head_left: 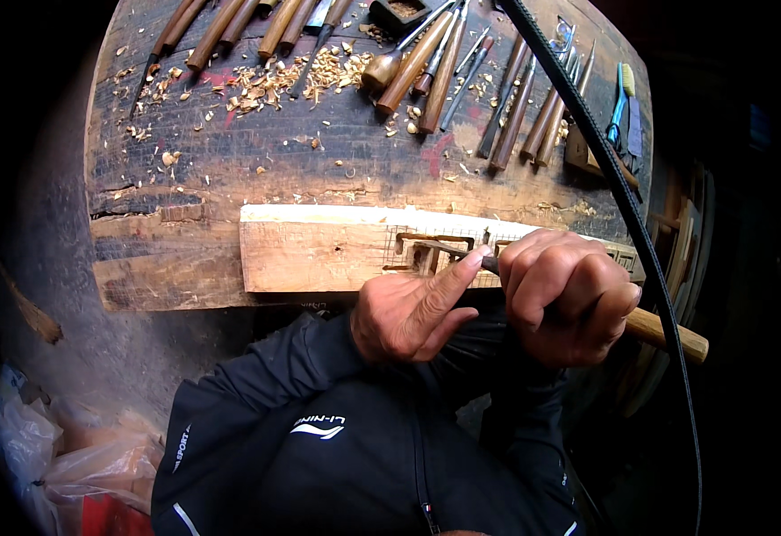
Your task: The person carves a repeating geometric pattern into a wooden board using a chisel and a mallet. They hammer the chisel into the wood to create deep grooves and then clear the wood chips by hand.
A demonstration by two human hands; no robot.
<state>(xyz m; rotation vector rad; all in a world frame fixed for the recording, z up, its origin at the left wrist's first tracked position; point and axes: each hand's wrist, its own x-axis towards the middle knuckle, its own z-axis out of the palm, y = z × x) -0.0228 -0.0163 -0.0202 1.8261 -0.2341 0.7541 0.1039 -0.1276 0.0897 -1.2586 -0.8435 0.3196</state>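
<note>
A pale wooden board [301, 250] lies along the bench's near edge, with carved recesses over a drawn grid. My right hand [569, 299] is closed around a chisel [444, 247] whose narrow blade reaches left into a recess. My left hand [417, 313] rests just below the recess, one extended digit pressed against the chisel near my right hand, the others apart or curled. A round wooden handle [676, 338] sticks out to the right beneath my right hand; its other end is hidden.
The worn bench [149, 161] holds several wood-handled carving tools [408, 76], shavings [319, 71], a dark block [408, 12] and a brush [622, 98]. A black cord [622, 188] hangs across the right. Plastic bags [96, 464] lie at lower left, planks [685, 241] at right.
</note>
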